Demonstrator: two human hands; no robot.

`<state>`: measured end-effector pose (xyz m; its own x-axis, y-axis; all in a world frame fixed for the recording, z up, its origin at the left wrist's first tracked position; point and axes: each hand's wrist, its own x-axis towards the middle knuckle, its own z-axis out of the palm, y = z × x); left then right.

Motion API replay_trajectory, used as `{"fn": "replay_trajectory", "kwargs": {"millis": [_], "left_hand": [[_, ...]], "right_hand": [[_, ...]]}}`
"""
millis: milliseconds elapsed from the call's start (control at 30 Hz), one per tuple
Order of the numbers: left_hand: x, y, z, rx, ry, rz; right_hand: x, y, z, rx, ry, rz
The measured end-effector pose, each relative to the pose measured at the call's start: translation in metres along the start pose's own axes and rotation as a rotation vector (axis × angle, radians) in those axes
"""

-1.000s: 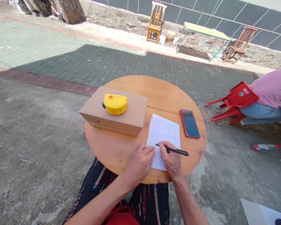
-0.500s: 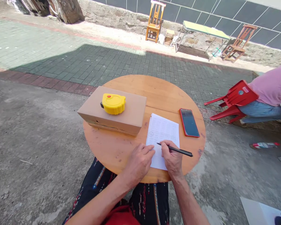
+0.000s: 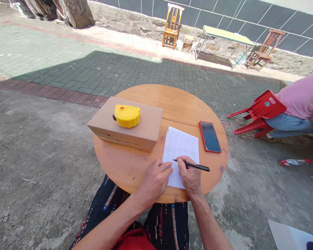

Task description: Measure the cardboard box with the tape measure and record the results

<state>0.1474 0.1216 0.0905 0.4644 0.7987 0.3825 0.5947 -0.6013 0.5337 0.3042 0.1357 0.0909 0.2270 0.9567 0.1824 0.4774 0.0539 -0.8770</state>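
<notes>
My right hand (image 3: 190,175) grips a black pen (image 3: 195,166), its tip over the written part of a white paper pad (image 3: 182,140). Rows of handwriting and a circled mark cover the pad's upper part. My left hand (image 3: 156,178) rests on the table with slightly bent fingers, the fingertips touching the pad's left edge; nothing is held in it. Left of the pad lies a closed cardboard box (image 3: 148,126) with a yellow tape measure (image 3: 127,116) on top. A phone in a red case (image 3: 210,136) lies right of the pad.
All this is on a round wooden table (image 3: 177,99). To the right, a person in a pink top (image 3: 301,95) sits on a red plastic chair (image 3: 267,106). A bottle (image 3: 294,162) lies on the ground. Wooden chairs and a folding table (image 3: 228,34) stand along the far wall.
My right hand and the pen have shifted slightly left across the pad, and the pen has turned a little. My left hand stays in place.
</notes>
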Motion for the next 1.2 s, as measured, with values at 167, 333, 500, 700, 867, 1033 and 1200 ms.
{"fn": "replay_trajectory", "kwargs": {"millis": [167,333,500,700,867,1033,1200], "left_hand": [[0.0006,-0.0005,0.0005,-0.008,0.003,0.000],[0.0009,-0.0002,-0.0002,-0.011,0.002,-0.008],[0.0015,-0.0005,-0.0007,-0.016,-0.007,-0.015],[0.0012,-0.0005,0.0000,-0.019,-0.004,-0.020],[-0.0002,-0.0002,0.0009,-0.014,-0.015,-0.027],[0.0002,-0.0005,0.0006,-0.008,-0.013,-0.031],[-0.0001,-0.0011,0.0005,-0.007,-0.026,-0.031]], "right_hand": [[0.0006,-0.0014,-0.0006,-0.008,0.004,-0.021],[0.0013,-0.0031,-0.0001,-0.004,-0.001,-0.015],[0.0014,-0.0023,0.0000,-0.015,-0.009,-0.020],[0.0013,-0.0021,0.0003,-0.018,-0.011,-0.040],[0.0019,-0.0016,0.0017,-0.022,-0.003,-0.040],[0.0013,-0.0022,0.0011,-0.021,0.002,-0.033],[0.0013,-0.0032,0.0001,-0.014,-0.022,-0.037]]}}
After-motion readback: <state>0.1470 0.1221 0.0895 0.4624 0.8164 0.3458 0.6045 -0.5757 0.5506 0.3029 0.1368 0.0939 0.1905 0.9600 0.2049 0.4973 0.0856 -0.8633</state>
